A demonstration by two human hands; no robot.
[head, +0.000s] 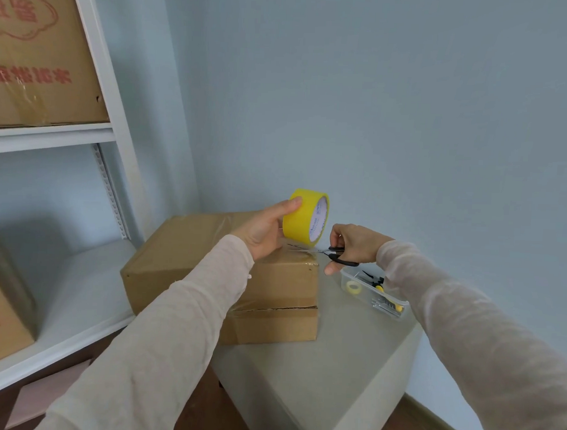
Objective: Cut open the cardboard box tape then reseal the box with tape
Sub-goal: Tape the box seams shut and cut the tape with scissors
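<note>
Grey table by blue wall: left hand grips tape roll, right hand grips scissors.

Curled left hand near curled right hand

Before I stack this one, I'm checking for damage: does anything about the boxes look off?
Yes. The cardboard box has a dark, slightly gaping seam running across its near side. The carton on the upper shelf has a small tear at its right edge.
</note>
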